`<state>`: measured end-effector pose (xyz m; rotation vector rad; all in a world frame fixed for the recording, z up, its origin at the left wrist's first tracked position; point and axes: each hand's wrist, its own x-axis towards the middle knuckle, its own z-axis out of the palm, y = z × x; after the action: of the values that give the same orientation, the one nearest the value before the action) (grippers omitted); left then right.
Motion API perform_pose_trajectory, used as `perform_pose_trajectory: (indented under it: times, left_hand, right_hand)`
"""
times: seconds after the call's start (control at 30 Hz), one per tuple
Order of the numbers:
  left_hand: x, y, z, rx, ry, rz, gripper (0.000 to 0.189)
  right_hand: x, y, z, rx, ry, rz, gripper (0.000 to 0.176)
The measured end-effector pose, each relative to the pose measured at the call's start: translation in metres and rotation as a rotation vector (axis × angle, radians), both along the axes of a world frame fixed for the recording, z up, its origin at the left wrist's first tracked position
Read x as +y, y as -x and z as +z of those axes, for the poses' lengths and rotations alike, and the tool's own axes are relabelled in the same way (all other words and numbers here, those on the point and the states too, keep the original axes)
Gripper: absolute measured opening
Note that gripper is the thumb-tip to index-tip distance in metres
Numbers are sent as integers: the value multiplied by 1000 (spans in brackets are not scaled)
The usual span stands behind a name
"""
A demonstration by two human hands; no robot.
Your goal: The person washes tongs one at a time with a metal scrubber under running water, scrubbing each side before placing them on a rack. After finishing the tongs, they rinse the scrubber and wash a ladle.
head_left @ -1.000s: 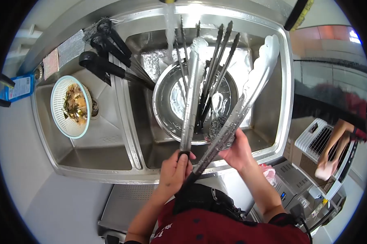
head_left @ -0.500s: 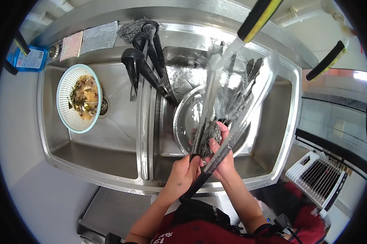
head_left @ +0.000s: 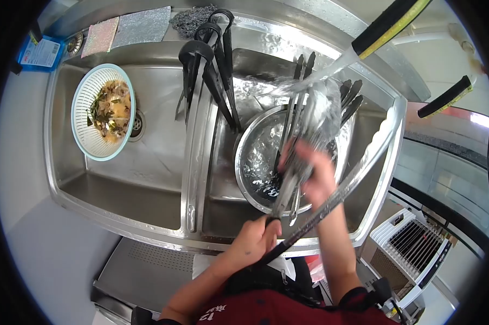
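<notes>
My left hand (head_left: 255,239) is closed around the dark handle end of a long pair of metal tongs (head_left: 358,173), whose two arms spread apart over the right sink. My right hand (head_left: 319,169), smeared by motion, wraps one tong arm about midway. A grey steel wool scourer (head_left: 300,167) shows as a blur at its fingers, pressed against the metal. Water runs over this arm's far end. Below lies a round metal basin (head_left: 239,162) holding water and several more tongs (head_left: 354,102), their dark tips leaning past the rim.
Black-handled tongs (head_left: 197,50) hang over the sink divider (head_left: 192,179). A white colander (head_left: 82,122) with food scraps stands in the left sink. Behind are another scourer (head_left: 193,20) and cloths (head_left: 141,27). A black-and-yellow tap (head_left: 388,30) overhangs the right sink.
My right hand has slid up the tong arm, away from my left hand. The tongs' other arm has swung to the right. The view has shifted slightly.
</notes>
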<state>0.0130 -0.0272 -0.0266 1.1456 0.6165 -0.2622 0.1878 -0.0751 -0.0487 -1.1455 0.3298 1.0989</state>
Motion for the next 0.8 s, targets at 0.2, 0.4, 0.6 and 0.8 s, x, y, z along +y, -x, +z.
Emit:
perform_pose_trajectory:
  times: [0.2,0.4,0.6,0.8]
  left_hand:
    - [3,5,10,120,111,23,24]
    - [3,13,8,90,62,3,25]
    - [8,20,23,222,268,-23,25]
    - [-6,23,17,66,183,47,25]
  right_hand:
    - [22,-26,-4,52,-98,-57,21]
    - [23,-9,-5,62,10,21,21]
    - [29,3,3,75,130,-88,20]
    - [37,-51,6,122,82,86,20]
